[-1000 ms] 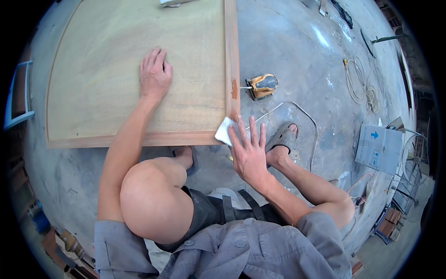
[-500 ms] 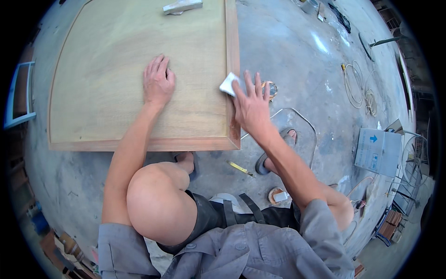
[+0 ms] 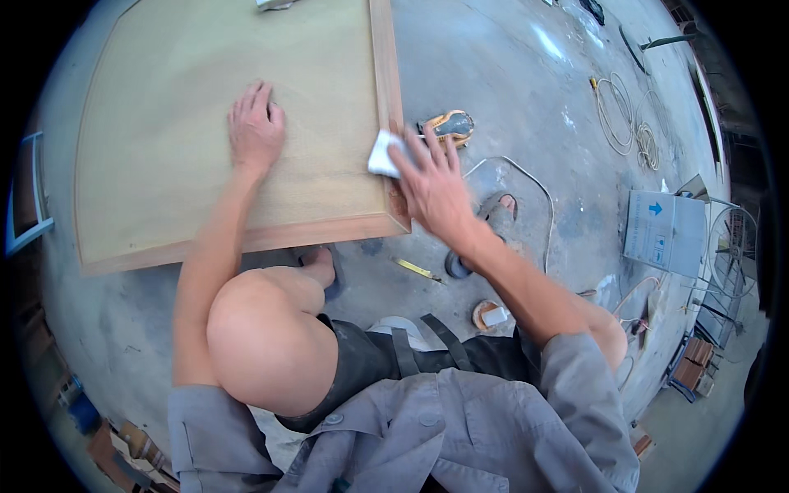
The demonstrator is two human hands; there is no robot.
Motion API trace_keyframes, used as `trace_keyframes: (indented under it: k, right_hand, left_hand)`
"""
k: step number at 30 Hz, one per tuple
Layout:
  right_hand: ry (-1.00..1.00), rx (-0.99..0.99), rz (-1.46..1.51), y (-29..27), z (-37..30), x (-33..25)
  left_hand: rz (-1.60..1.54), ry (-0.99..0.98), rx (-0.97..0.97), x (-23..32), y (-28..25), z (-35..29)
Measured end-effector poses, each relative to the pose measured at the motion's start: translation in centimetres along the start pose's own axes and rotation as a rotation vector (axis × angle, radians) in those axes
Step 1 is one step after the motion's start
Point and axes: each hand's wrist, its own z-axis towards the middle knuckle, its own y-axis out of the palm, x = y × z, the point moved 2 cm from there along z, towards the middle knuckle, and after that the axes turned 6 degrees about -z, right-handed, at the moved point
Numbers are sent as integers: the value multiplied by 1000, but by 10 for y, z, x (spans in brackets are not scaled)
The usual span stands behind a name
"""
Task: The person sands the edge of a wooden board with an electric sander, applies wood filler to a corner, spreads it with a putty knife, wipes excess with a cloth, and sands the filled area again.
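Grey cloth forms the shirt (image 3: 394, 419) at the nearest edge, above dark shorts (image 3: 362, 361) and a bent bare knee (image 3: 267, 337). On the floor (image 3: 526, 90) between the legs rest a round brown container (image 3: 479, 317) with a white piece on it and, just beyond, a narrow yellow item (image 3: 417, 269), kind not determinable.

Next lies a pale wooden panel (image 3: 181, 148), flat, with a reddish-brown frame (image 3: 329, 232) along its edges. At the right rail, near the closest corner, the right hand (image 3: 436, 187) is palm down, fingers apart and blurred. Its thumb side overlaps a white pad (image 3: 381, 156), which lies across the rail and the panel's border; whether the digits clamp the pad or only press it cannot be told. A darker reddish patch marks the rail beside the pad.

The left hand (image 3: 257, 135) rests on the panel surface, palm down, fingers slightly parted, gripping nothing visible.

To the right stands a cardboard carton (image 3: 689, 238). Just beyond the right hand sits a yellow-and-black power tool (image 3: 454, 125); a pale cord (image 3: 538, 187) curves nearby. Farther right, coiled cable (image 3: 648, 148) lies on the floor. At the far picture edge, a pale block (image 3: 274, 4) rests on the panel, partly cut off.
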Motion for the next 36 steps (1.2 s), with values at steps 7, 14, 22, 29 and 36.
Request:
trace_keyframes:
  k: [7, 14, 22, 29, 36]
  right_hand:
    - [678, -605, 392, 51, -230, 2]
    - [309, -536, -17, 107, -242, -22]
    - [358, -563, 4, 153, -242, -58]
    - [439, -506, 290, 175, -256, -41]
    - [982, -168, 1217, 96, -187, -30]
  left_hand:
    - [-28, 31, 11, 11, 9, 5]
    - [15, 20, 18, -1, 8, 3]
    - [7, -6, -12, 8, 6, 2]
    - [-8, -12, -7, 12, 6, 5]
    - [0, -27, -17, 2, 7, 3]
